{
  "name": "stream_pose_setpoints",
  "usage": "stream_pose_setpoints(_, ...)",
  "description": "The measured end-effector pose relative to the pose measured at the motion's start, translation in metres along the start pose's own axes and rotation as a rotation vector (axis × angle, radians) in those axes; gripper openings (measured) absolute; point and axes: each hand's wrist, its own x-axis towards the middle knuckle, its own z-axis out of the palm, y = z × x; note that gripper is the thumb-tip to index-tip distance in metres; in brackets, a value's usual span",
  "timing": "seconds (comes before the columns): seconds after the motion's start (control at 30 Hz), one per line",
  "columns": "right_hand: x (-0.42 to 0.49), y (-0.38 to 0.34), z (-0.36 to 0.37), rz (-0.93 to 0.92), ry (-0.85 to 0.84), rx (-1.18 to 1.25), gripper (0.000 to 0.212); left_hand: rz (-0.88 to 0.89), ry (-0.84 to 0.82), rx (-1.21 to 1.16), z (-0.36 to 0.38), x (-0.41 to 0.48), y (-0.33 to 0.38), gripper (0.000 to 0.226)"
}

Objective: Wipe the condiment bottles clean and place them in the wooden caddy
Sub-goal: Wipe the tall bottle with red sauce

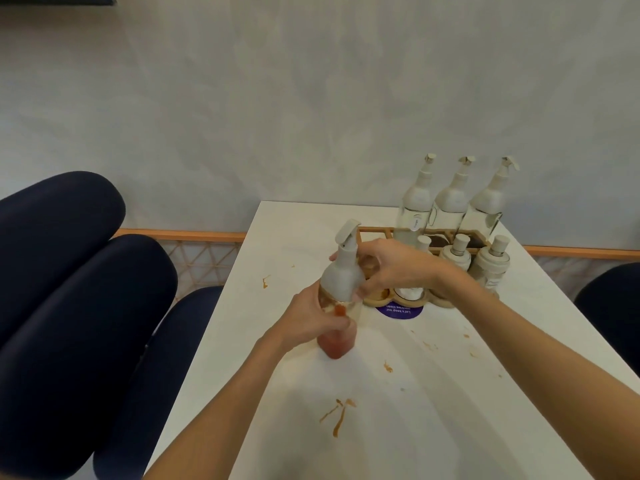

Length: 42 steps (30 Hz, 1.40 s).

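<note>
A clear bottle with red sauce (337, 344) and a white pump top stands on the white table (433, 410). My left hand (311, 317) grips its body, where a red smear shows. My right hand (391, 268) holds the white top from the right side. The wooden caddy (375, 233) sits behind, at the table's far end. It holds three tall clear bottles (450, 206) at the back and short white-capped bottles (491, 261) in front. No cloth is visible in either hand.
Brown sauce stains (337, 414) dot the table top. A purple round sticker (398, 311) lies in front of the caddy. Dark blue chairs (86, 289) stand to the left, another (609, 299) at the right edge. A grey wall rises behind.
</note>
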Motion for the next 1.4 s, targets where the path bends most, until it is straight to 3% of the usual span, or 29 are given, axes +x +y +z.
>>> stream_pose_setpoints(0.13, 0.002, 0.004, 0.008, -0.022, 0.137, -0.026, 0.062, -0.008, 0.001, 0.001, 0.001, 0.001, -0.001, 0.044)
stream_pose_setpoints(0.33, 0.003, 0.001, 0.007, -0.031, 0.008, 0.034, 0.076, -0.017, -0.088, 0.005, -0.004, 0.0, 0.004, 0.049)
stream_pose_setpoints(0.43, 0.002, 0.004, 0.023, -0.028, 0.073, 0.207, 0.064, -0.023, -0.094, 0.03, -0.005, 0.001, 0.003, 0.053)
stream_pose_setpoints(0.67, -0.001, 0.008, 0.047, -0.056, 0.29, 0.342, 0.055, -0.051, 0.154, 0.012, 0.017, -0.001, -0.006, 0.055)
stream_pose_setpoints(1.03, -0.004, 0.002, 0.059, -0.067, 0.397, 0.303, 0.056, -0.06, 0.351, -0.017, 0.038, -0.009, 0.003, 0.06)
stream_pose_setpoints(1.17, -0.004, -0.002, 0.053, -0.01, 0.334, 0.299, 0.067, -0.071, 0.294, -0.052, 0.035, -0.008, 0.004, 0.063)
stream_pose_setpoints(1.27, -0.005, -0.001, 0.05, 0.041, 0.216, 0.327, 0.077, -0.048, 0.117, -0.081, 0.022, -0.005, -0.001, 0.071)
stream_pose_setpoints(1.4, -0.004, 0.001, 0.059, 0.038, 0.266, 0.461, 0.059, -0.014, -0.064, -0.131, 0.006, -0.006, -0.003, 0.066)
